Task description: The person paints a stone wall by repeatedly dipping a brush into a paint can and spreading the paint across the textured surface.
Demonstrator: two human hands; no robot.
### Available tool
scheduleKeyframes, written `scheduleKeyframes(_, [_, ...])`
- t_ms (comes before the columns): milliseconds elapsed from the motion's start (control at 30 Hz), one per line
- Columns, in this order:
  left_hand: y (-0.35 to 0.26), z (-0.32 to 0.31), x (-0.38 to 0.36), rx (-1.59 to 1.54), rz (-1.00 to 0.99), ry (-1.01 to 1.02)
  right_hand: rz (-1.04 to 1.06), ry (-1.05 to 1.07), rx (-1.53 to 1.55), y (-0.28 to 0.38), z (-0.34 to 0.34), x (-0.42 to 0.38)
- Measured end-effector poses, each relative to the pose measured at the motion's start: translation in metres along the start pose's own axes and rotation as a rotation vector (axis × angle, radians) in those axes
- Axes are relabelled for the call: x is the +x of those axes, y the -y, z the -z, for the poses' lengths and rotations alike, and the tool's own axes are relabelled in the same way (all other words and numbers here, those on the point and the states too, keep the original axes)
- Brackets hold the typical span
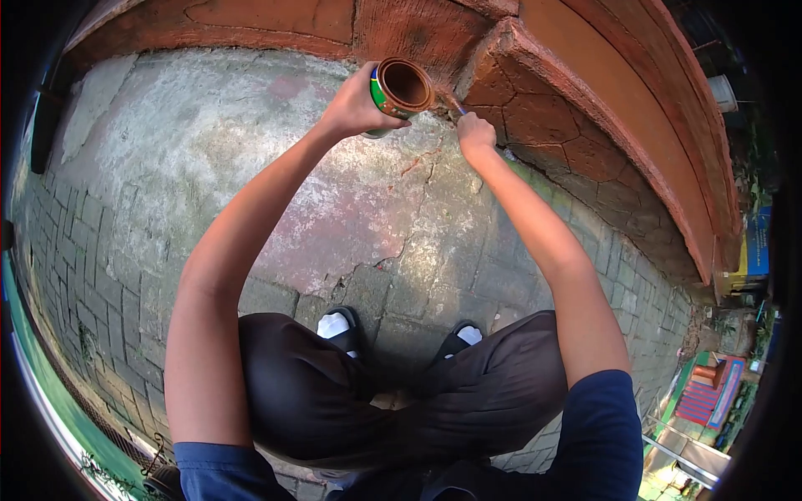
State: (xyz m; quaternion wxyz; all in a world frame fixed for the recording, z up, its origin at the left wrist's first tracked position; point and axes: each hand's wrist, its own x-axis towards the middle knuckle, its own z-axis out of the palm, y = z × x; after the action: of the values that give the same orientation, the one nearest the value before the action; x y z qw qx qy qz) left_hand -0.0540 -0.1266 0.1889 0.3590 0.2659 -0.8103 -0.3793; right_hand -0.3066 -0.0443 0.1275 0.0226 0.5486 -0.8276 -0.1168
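My left hand [355,107] is wrapped around a paint can [385,93] with a green label, tilted so that its open mouth faces up and right. Reddish-brown paint coats the inside and rim. Just right of the can, my right hand [475,134] is closed around the handle of a paintbrush [455,105]. The brush's bristle end points up and left, close to the base of the reddish-brown wall [426,37], in the corner where the wall juts out. Both hands are held out in front of my crouched knees.
A stone-patterned, reddish-brown wall section [543,104] curves down the right side. Below lies worn concrete [225,134] with grey paving blocks [92,275] around it. My feet in dark sandals [342,332] rest on the paving. A white bucket [723,93] stands beyond the wall.
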Motion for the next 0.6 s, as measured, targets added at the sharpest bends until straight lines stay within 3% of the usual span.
scheduleKeyframes(33, [-0.002,-0.002,0.002,0.001,-0.008,0.0,-0.004,-0.006,0.001,-0.001,0.005,-0.002])
scheduleKeyframes(100, [-0.004,-0.005,0.002,-0.049,-0.053,0.017,-0.166,-0.005,0.306,0.002,0.015,-0.008])
scheduleKeyframes(267, [-0.012,-0.007,-0.003,-0.021,-0.006,0.02,-0.118,0.028,0.463,-0.014,0.037,0.002])
scheduleKeyframes(467, [-0.014,-0.006,-0.01,-0.008,-0.029,0.035,-0.167,-0.343,0.791,-0.014,0.033,0.028])
scheduleKeyframes(500, [-0.015,-0.006,-0.01,0.008,-0.016,0.035,-0.245,-0.209,0.972,-0.012,0.019,0.039])
scheduleKeyframes(533, [-0.012,-0.006,-0.01,0.009,-0.015,0.032,-0.241,-0.21,0.972,-0.004,0.03,0.028])
scheduleKeyframes(600, [-0.01,-0.006,-0.007,-0.031,-0.006,0.021,-0.416,0.001,1.817,0.022,0.05,0.004])
